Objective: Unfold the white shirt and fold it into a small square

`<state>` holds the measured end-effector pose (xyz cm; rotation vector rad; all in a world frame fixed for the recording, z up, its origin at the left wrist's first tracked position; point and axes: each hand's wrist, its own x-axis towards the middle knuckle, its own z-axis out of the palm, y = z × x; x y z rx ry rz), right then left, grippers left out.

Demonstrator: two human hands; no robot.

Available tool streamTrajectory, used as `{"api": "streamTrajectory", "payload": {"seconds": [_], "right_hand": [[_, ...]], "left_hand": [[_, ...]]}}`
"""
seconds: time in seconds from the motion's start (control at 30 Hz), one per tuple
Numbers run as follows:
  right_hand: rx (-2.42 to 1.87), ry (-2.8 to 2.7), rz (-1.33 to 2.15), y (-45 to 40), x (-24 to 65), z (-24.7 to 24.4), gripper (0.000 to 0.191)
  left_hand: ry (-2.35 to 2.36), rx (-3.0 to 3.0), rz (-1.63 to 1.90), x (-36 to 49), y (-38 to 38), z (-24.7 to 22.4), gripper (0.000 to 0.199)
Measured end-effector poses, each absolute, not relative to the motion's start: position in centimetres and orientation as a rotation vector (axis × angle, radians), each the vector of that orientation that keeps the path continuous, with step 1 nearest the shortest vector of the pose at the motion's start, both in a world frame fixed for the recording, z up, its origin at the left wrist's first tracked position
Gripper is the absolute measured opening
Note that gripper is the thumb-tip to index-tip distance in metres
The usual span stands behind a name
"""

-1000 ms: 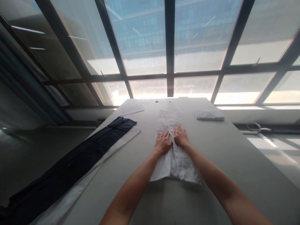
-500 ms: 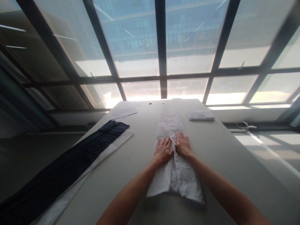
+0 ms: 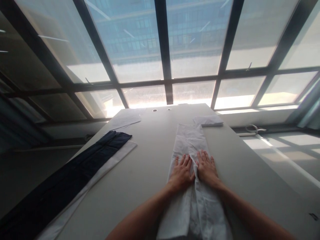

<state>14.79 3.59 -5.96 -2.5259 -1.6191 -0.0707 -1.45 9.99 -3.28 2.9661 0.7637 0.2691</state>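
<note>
A long white garment (image 3: 191,138), its sides folded in toward a middle line, stretches from the table's centre to the bottom of the view. My left hand (image 3: 182,173) lies flat on its left half, fingers spread a little and pointing away from me. On the right half rests my right hand (image 3: 207,168), also flat with outstretched fingers. Between the hands runs a raised, creased seam in the cloth. The near end of the garment is cut off by the lower edge of the view.
On the white table (image 3: 150,150), a dark navy garment (image 3: 82,163) lies at the left, over a white one (image 3: 125,151). White cloth (image 3: 127,117) lies at the far left, a folded white cloth (image 3: 209,120) at the far right. Windows (image 3: 190,93) rise behind the table.
The white garment and both hands have come nearer to me and shifted right, close to the folded cloth. Both hands remain flat on the garment. The view has turned slightly right.
</note>
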Motion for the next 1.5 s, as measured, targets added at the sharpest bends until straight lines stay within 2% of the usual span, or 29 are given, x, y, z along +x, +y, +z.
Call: {"api": "streamTrajectory", "payload": {"seconds": [0.37, 0.6, 0.97, 1.27, 1.5], "right_hand": [[-2.587, -1.579, -0.037, 7.1, 21.4, -4.9, 0.061], [-2.589, -1.569, 0.009, 7.8, 22.3, -4.3, 0.062], [-2.393, -1.754, 0.056, 8.5, 15.6, -4.7, 0.062], [-2.214, -1.833, 0.129, 15.5, 9.1, -3.3, 0.061], [-2.219, -1.743, 0.181, 17.4, 10.2, -3.6, 0.06]], "left_hand": [[0.757, 2.968, 0.215, 5.7, 13.7, -3.0, 0.068], [0.767, 2.935, 0.264, 6.8, 14.3, -3.3, 0.068], [1.046, 2.896, 0.331, -1.0, 12.5, -4.4, 0.068], [1.342, 2.808, 0.235, -7.0, 17.3, -2.8, 0.064], [1.364, 2.81, 0.207, -8.0, 17.9, -2.3, 0.065]]}}
